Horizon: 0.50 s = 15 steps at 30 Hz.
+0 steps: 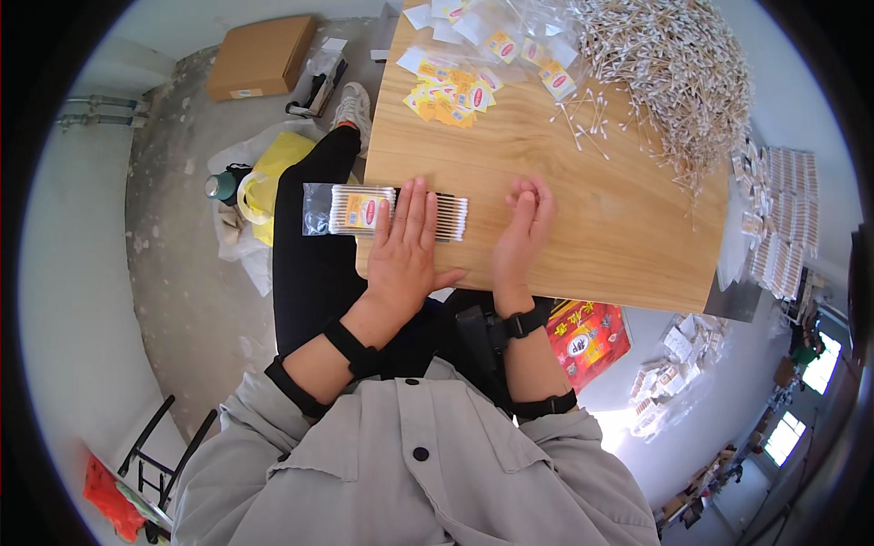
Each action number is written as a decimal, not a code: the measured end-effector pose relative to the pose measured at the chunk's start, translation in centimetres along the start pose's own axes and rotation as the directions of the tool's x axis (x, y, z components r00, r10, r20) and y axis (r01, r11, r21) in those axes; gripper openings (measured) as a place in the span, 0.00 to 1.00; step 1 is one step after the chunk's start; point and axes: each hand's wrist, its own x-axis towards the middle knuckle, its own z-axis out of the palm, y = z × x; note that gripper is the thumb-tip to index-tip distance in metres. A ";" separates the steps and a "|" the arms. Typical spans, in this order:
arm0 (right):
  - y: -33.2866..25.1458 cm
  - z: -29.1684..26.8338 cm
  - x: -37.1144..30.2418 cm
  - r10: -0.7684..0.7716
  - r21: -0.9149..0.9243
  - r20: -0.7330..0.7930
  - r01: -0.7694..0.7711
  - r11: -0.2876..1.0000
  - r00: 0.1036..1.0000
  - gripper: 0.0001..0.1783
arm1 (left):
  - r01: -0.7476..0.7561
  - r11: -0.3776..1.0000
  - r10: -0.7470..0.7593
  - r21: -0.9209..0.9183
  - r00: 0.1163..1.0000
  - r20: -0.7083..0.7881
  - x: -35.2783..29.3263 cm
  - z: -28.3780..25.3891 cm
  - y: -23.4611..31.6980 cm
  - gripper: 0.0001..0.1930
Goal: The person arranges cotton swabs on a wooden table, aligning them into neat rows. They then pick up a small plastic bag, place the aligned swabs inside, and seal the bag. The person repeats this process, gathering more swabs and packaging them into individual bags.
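Observation:
My left hand (405, 246) lies flat, fingers stretched out, across a row of cotton swabs (451, 218) near the table's left edge. Part of the row is in a clear plastic bag (316, 209), whose loose end hangs past the edge. A yellow and white label card (361, 212) shows on the bagged part. My fingers hide the middle of the row. To the right, my right hand (526, 227) rests on its side on the wooden table (628, 237). Its fingers are loosely curled, with nothing visible in them.
A large heap of loose cotton swabs (678, 73) covers the table's far right. Label cards (451, 96) and clear bags (533, 27) lie at the far side. Packed swabs (783, 209) stand beyond the right edge. A cardboard box (262, 56) and yellow bag (278, 164) are on the floor at left.

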 end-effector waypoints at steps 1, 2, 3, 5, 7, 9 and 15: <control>-0.4 -0.2 0.1 -0.062 -0.145 0.002 0.062 0.988 0.998 0.18 | 0.003 1.000 -0.003 -0.007 1.000 0.003 0.0 0.0 0.0 0.60; -0.6 -0.3 0.3 -0.125 -0.283 0.013 0.123 0.951 0.992 0.17 | 0.005 1.000 -0.005 -0.012 1.000 0.004 0.0 -0.1 0.0 0.60; -0.7 -0.4 0.4 -0.146 -0.325 0.015 0.143 0.935 0.989 0.17 | 0.005 1.000 -0.005 -0.028 1.000 -0.007 0.0 0.0 0.0 0.60; -0.9 -0.8 1.2 -0.195 -0.408 0.022 0.187 0.894 0.981 0.19 | 0.000 0.998 -0.002 -0.062 0.999 -0.036 -0.1 0.2 0.0 0.61; -0.2 -2.4 3.3 -0.193 -0.468 -0.014 0.164 0.868 0.981 0.21 | 0.005 0.998 -0.008 -0.066 0.999 -0.034 -0.2 0.1 -0.2 0.61; 0.7 -4.7 6.2 -0.238 -0.553 -0.056 0.168 0.816 0.970 0.22 | -0.001 0.998 -0.001 -0.058 1.000 -0.028 -0.1 0.0 -0.1 0.61; 0.4 -7.8 13.0 -0.206 -0.726 0.059 0.184 0.662 0.977 0.15 | 0.000 0.999 -0.001 -0.042 1.000 -0.009 0.0 -0.2 -0.1 0.60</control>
